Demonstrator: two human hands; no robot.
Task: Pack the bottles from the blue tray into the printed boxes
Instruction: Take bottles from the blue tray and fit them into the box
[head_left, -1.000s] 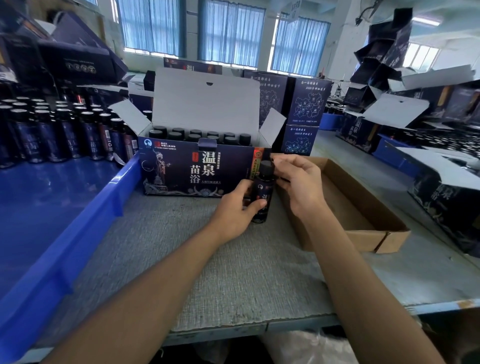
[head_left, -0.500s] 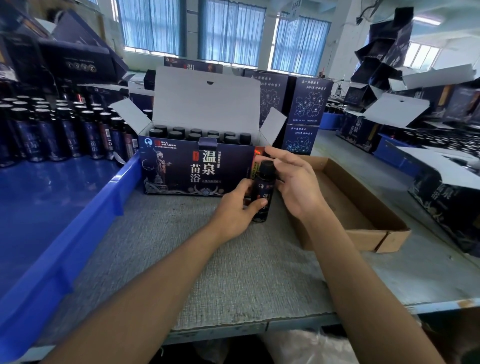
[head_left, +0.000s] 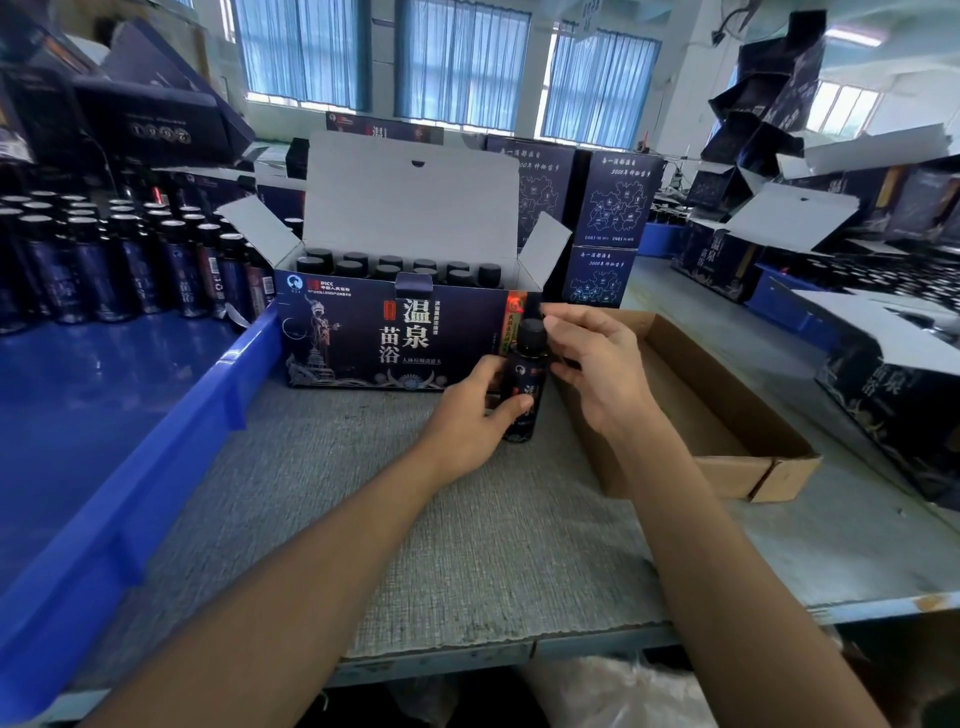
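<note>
A printed dark box (head_left: 363, 338) stands open on the grey table mat, its white lid up and several black-capped bottles (head_left: 395, 267) inside. In front of the box's right end stands one dark bottle (head_left: 525, 382), upright on the mat. My left hand (head_left: 462, 421) grips its body from the left. My right hand (head_left: 597, 364) is at the bottle's right side, with fingertips curled against the black cap and the thumb at the shoulder. The blue tray (head_left: 156, 457) lies on the left, and several more bottles (head_left: 104, 270) stand at its far end.
An empty brown cardboard tray (head_left: 727, 415) lies right beside my right hand. Printed boxes (head_left: 613, 208) are stacked behind the open box, and more boxes (head_left: 893, 405), some open, crowd the right side. The table's front edge (head_left: 571, 644) is near me.
My right hand has slid from over the cap to the cap's right side. My left hand keeps its grip, and the bottle has stayed in place.
</note>
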